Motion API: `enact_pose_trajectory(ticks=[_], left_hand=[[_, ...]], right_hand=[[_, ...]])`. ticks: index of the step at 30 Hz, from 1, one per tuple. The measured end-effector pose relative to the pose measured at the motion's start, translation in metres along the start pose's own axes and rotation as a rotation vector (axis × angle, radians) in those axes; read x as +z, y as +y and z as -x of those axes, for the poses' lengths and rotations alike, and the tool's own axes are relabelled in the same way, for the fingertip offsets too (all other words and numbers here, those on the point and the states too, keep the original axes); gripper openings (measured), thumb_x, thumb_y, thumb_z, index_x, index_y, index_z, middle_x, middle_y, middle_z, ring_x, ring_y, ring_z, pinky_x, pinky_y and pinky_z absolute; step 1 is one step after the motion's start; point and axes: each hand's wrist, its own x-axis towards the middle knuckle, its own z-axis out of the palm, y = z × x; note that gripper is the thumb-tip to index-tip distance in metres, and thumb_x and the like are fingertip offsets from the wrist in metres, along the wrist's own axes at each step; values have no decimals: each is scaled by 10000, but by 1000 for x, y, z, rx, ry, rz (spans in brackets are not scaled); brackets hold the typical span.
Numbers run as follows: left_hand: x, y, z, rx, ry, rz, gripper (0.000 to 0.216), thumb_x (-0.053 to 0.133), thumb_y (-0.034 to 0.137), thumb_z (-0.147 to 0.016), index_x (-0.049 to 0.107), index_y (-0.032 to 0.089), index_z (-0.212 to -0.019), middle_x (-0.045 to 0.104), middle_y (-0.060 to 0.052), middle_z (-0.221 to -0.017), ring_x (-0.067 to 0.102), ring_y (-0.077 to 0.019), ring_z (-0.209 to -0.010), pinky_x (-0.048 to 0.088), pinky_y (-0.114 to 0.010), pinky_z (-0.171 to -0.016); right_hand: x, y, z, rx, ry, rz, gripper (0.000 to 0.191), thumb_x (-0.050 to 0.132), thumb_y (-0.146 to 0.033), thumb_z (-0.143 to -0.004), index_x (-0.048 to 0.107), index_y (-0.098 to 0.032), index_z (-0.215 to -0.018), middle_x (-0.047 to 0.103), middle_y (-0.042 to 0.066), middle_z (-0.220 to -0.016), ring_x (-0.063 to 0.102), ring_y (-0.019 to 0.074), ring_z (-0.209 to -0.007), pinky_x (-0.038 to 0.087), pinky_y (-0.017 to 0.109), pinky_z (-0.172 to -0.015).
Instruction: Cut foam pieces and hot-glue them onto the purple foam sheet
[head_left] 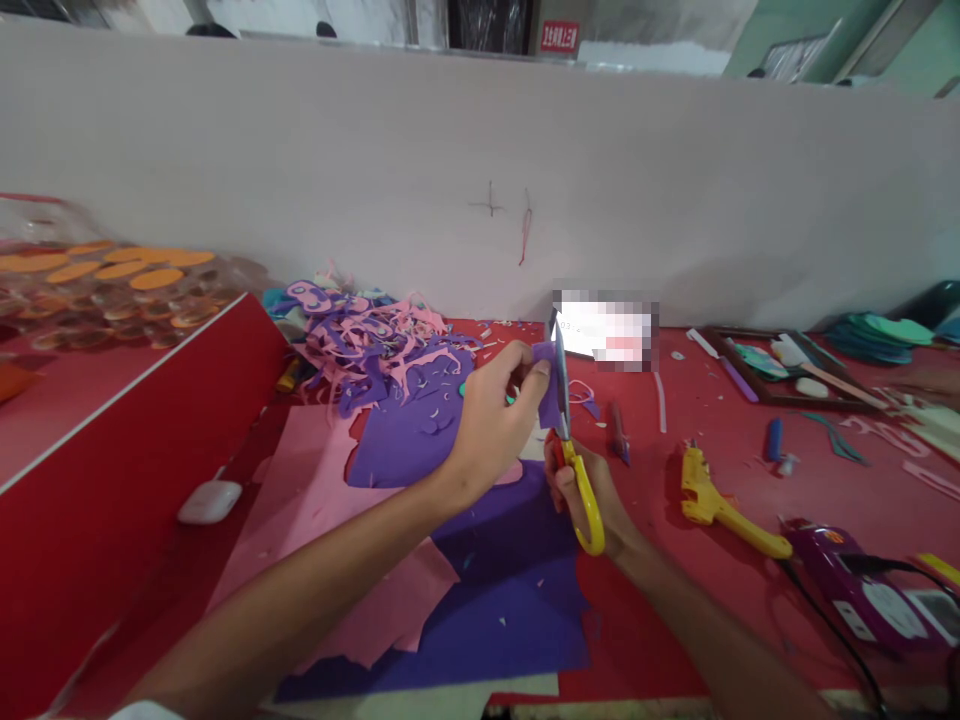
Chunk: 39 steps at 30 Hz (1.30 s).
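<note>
My left hand pinches a small purple foam piece between thumb and fingers, held up over the work surface. Against the right edge of that piece stand the blades of yellow-handled scissors, pointing upward. My right hand is wrapped round the scissor handles, fingers through the loops. Whether the blades are fully together is hard to make out. Below my hands lie a pink sheet and a dark purple sheet, both with cut edges and small scraps on them.
Purple and pink offcuts are heaped at the back left, beside a red divider. A lit phone leans on the grey wall. To the right lie a yellow glue gun, a framed tray with tools and a purple device.
</note>
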Motion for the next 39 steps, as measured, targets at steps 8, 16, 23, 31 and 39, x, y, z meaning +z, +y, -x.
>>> enact_pose_trajectory(ticks=[8,16,23,31,39], left_hand=[[-1,0,0,-8,-3,12,269,515,211,-935,382,202,-701,415,46,-643,399,-100,-609,334,-259,-594],[-2,-1,-1,3,5,6,269,514,209,-938,382,204,-702,420,42,-647,405,-103,-615,349,-255,-601],[-5,-1,-3,1,-6,33,234,510,200,-949,446,199,-724,447,43,-651,418,-97,-604,361,-237,-576],[-5,0,-3,5,-2,46,239,512,191,-947,445,197,-717,452,43,-646,428,-94,-598,357,-237,-575],[-7,1,-5,-5,3,41,230,518,197,-942,451,199,-722,449,39,-658,426,-102,-616,368,-252,-600]], right_hand=[[-1,-1,1,-4,-3,9,699,407,-915,-815,516,-224,-821,447,-36,-615,434,126,-512,374,242,-435],[-3,0,1,16,-10,16,695,426,-916,-805,523,-227,-811,450,-36,-600,434,127,-502,364,247,-425],[-4,-4,1,20,-10,-9,691,456,-916,-790,516,-228,-790,434,-41,-573,426,128,-494,346,246,-414],[-4,-2,1,15,4,19,697,441,-918,-797,522,-226,-793,454,-33,-574,434,129,-490,337,244,-406],[-6,0,0,-2,10,75,696,415,-922,-803,506,-232,-771,447,-30,-559,429,133,-485,328,245,-404]])
